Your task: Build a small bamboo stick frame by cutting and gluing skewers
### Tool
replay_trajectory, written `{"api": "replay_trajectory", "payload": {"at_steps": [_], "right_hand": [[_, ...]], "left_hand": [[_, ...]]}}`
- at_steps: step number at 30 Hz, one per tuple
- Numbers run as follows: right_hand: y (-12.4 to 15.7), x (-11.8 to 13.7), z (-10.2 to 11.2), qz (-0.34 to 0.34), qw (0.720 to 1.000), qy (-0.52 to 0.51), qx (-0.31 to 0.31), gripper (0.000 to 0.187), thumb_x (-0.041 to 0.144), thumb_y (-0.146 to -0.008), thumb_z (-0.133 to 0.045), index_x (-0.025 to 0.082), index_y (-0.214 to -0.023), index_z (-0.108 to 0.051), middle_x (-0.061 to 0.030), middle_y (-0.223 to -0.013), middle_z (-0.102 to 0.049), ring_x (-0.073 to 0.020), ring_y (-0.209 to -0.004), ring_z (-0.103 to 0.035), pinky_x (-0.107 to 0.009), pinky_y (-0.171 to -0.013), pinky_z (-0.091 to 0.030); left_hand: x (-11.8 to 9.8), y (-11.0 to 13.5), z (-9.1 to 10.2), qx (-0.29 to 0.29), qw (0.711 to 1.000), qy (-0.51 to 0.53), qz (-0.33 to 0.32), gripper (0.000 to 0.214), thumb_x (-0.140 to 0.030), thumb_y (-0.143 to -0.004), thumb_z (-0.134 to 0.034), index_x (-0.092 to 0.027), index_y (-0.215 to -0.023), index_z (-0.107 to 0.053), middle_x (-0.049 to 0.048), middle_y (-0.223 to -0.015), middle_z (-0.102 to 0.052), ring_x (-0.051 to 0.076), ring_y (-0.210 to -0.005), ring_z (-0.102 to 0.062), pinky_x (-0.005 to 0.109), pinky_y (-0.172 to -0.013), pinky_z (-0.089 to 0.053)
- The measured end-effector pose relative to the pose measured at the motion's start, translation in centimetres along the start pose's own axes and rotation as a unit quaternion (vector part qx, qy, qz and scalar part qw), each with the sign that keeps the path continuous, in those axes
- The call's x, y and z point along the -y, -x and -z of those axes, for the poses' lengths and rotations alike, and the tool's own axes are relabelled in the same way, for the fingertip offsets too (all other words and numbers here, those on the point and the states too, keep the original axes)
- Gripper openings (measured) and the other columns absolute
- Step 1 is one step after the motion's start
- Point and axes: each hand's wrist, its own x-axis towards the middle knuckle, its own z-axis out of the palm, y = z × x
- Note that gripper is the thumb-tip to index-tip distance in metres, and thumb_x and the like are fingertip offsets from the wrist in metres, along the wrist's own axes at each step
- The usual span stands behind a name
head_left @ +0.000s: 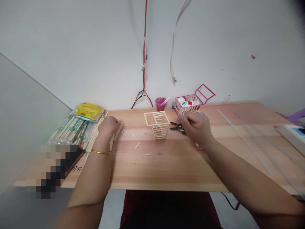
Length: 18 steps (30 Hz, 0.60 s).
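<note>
A small open frame of thin wooden sticks (159,124) stands on the wooden table (166,168) between my hands. My left hand (107,128) is closed round a wooden stick (118,130) that juts out to its right, beside a heap of loose sticks (94,136). My right hand (196,127) rests on the table to the right of the frame, its fingers curled over black cutting pliers (176,126) whose handles point toward the frame.
Short stick offcuts (137,144) lie scattered left of the frame. Packs of bamboo sticks (70,128) and a yellow packet (88,111) lie at the left. A pink cup (160,103) and a pink-edged stick basket (190,102) stand by the wall. Clear rods (247,140) cross the right side.
</note>
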Motion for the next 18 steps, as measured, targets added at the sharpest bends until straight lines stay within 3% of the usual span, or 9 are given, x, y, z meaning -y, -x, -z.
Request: {"api": "replay_trajectory", "payload": {"at_steps": [5,13,18], "right_hand": [[0.1,-0.1,-0.1,-0.003,1.000,0.008,-0.006,0.039,0.034,-0.089,-0.051,0.019,-0.053,-0.052,0.0005,-0.049,-0.052,-0.0120,-0.048,-0.048,-0.026,-0.050,-0.033],[-0.5,-0.2,0.6,-0.071,0.995,-0.027,-0.067,0.043,0.040,-0.091,-0.047,0.019,-0.054,-0.053,0.0005,-0.049,-0.055,-0.0118,-0.048,-0.049,-0.025,-0.050,-0.035],[-0.6,-0.3,0.4,-0.067,0.996,-0.032,-0.058,0.043,0.040,-0.091,-0.049,0.019,-0.053,-0.052,0.0017,-0.047,-0.050,-0.0114,-0.047,-0.046,-0.025,-0.049,-0.034]], "left_hand": [[-0.5,0.3,0.2,-0.020,0.996,-0.075,0.053,0.027,-0.030,-0.076,-0.052,-0.016,-0.089,-0.071,0.0187,-0.103,-0.070,0.033,-0.096,-0.063,0.038,-0.074,-0.047],[-0.7,0.1,-1.3,-0.007,0.989,-0.119,0.091,0.039,-0.037,-0.082,-0.046,-0.010,-0.097,-0.069,0.0259,-0.107,-0.067,0.038,-0.100,-0.063,0.045,-0.074,-0.049],[-0.4,-0.1,-1.4,-0.018,0.987,-0.117,0.105,0.040,-0.037,-0.082,-0.047,-0.009,-0.100,-0.068,0.0273,-0.111,-0.065,0.038,-0.101,-0.063,0.043,-0.075,-0.049]]}}
